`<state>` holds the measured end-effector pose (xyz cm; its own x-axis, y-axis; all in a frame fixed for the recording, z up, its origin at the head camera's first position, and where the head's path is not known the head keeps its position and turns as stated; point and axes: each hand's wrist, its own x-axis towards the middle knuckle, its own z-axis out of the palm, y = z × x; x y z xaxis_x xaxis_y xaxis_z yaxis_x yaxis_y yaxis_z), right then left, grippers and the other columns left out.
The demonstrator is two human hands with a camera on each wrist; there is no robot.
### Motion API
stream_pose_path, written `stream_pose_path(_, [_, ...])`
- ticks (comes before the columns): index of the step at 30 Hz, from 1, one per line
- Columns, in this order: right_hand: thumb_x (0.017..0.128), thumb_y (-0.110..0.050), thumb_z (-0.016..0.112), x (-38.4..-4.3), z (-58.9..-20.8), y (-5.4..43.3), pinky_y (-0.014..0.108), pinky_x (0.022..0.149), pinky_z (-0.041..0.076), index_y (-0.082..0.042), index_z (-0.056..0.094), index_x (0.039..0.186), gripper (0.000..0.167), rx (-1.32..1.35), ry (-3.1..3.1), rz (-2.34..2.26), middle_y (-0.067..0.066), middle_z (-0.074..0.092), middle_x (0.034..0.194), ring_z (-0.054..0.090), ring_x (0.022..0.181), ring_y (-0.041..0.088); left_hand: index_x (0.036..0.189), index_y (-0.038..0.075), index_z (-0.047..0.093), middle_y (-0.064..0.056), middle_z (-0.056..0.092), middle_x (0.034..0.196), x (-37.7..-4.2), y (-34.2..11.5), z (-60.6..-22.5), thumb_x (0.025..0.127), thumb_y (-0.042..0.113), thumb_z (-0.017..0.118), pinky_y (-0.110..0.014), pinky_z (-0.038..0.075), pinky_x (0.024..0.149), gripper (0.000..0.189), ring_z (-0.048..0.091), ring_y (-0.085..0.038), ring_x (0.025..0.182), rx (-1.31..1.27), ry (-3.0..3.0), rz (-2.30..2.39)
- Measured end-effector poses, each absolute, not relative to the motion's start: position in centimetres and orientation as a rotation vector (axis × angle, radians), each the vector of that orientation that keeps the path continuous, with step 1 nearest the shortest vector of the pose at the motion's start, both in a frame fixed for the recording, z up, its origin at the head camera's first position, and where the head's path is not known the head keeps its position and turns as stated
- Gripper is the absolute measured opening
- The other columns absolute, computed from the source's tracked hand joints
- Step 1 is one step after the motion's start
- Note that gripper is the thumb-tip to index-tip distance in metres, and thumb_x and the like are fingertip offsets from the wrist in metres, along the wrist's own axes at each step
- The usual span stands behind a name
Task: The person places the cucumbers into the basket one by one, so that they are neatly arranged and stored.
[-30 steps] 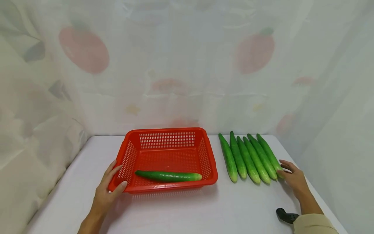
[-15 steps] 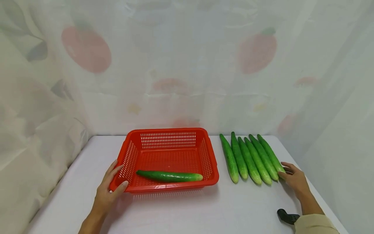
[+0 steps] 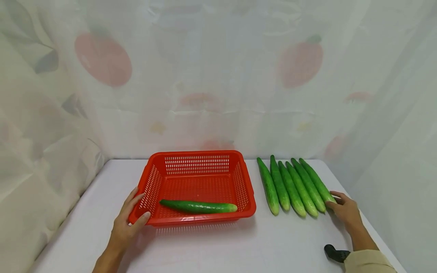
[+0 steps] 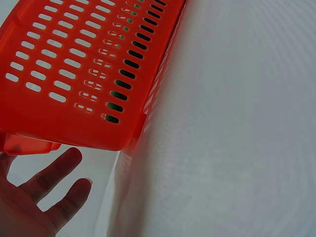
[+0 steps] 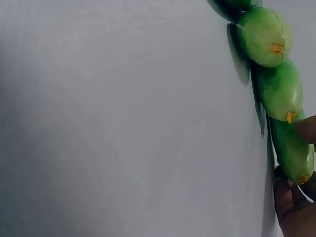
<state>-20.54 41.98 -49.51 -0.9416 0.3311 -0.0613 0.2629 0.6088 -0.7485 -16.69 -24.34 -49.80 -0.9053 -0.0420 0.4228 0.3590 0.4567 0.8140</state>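
A red plastic basket with slotted sides stands on the table, with one green cucumber lying along its near side. My left hand rests at the basket's near left corner, thumb at the front rim and fingers spread along the left side. Beyond the corner, two loosely extended fingers show in the left wrist view. To the right of the basket lie several cucumbers side by side. My right hand pinches the pale near end of the rightmost cucumber, thumb on one side and fingers opposite.
A black, bent object sits by the right sleeve. The white table meets a hanging printed sheet behind the basket. Pale sheets also hang at the left and right sides.
The near end of the rightmost cucumber has shifted slightly right with my right hand. My left hand stays at the basket corner. The whole view has moved a little.
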Motion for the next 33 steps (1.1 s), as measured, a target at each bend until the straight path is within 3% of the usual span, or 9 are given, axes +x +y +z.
stream_pose_path(10, [0.095,-0.024,0.058,-20.3,-49.0,42.0,0.057,0.107,0.02,0.004,0.038,0.144,0.06,-0.703,-2.543,1.404,0.032,0.029,0.146,0.019,0.136,0.05,0.14,0.008,0.049,0.0,0.026,0.155,-16.7,-24.4,-49.7,0.087,0.006,0.067,-0.009,0.036,0.089,0.056,0.03,-0.006,0.133,-0.289,-2.307,-1.439])
stream_pose_path(17, [0.096,-0.026,0.057,-20.3,-48.8,41.9,0.05,0.109,0.023,-0.001,0.038,0.146,0.059,-0.812,-2.368,1.515,0.024,0.026,0.151,0.019,0.139,0.041,0.141,0.01,0.048,0.0,0.026,0.155,-16.7,-24.4,-49.7,0.087,0.008,0.067,-0.009,0.035,0.089,0.057,0.029,-0.005,0.133,-0.269,-2.324,-1.428])
stream_pose_path(20, [0.095,-0.026,0.059,-20.3,-48.6,41.9,0.03,0.101,0.037,-0.003,0.039,0.146,0.059,-0.854,-2.286,1.565,0.02,0.028,0.152,0.024,0.138,0.034,0.141,0.009,0.048,0.0,0.026,0.155,-16.6,-24.4,-49.7,0.087,0.008,0.067,-0.009,0.036,0.088,0.057,0.029,-0.005,0.133,-0.27,-2.323,-1.43])
stream_pose_path(24, [0.095,-0.023,0.06,-20.1,-48.2,42.0,0.009,0.075,0.044,-0.004,0.038,0.147,0.059,-0.865,-2.219,1.617,0.021,0.028,0.151,0.037,0.13,0.029,0.141,0.01,0.048,0.0,0.026,0.155,-16.6,-24.4,-49.7,0.087,0.008,0.067,-0.009,0.036,0.088,0.057,0.029,-0.004,0.133,-0.271,-2.328,-1.426])
stream_pose_path(26, [0.096,-0.023,0.059,-20.0,-48.0,42.1,0.007,0.071,0.043,-0.003,0.037,0.147,0.059,-0.859,-2.208,1.625,0.022,0.027,0.151,0.038,0.128,0.029,0.141,0.01,0.048,0.0,0.025,0.155,-16.7,-24.4,-49.7,0.087,0.008,0.067,-0.009,0.036,0.087,0.057,0.029,-0.004,0.133,-0.272,-2.33,-1.425])
stream_pose_path(33, [0.096,-0.025,0.058,-19.6,-47.2,42.0,0.01,0.08,0.043,-0.003,0.034,0.148,0.061,-0.806,-2.187,1.672,0.022,0.025,0.152,0.039,0.13,0.025,0.141,0.01,0.049,0.0,0.026,0.155,-16.7,-24.4,-49.9,0.087,0.008,0.068,-0.009,0.036,0.087,0.057,0.029,-0.004,0.133,-0.271,-2.332,-1.415])
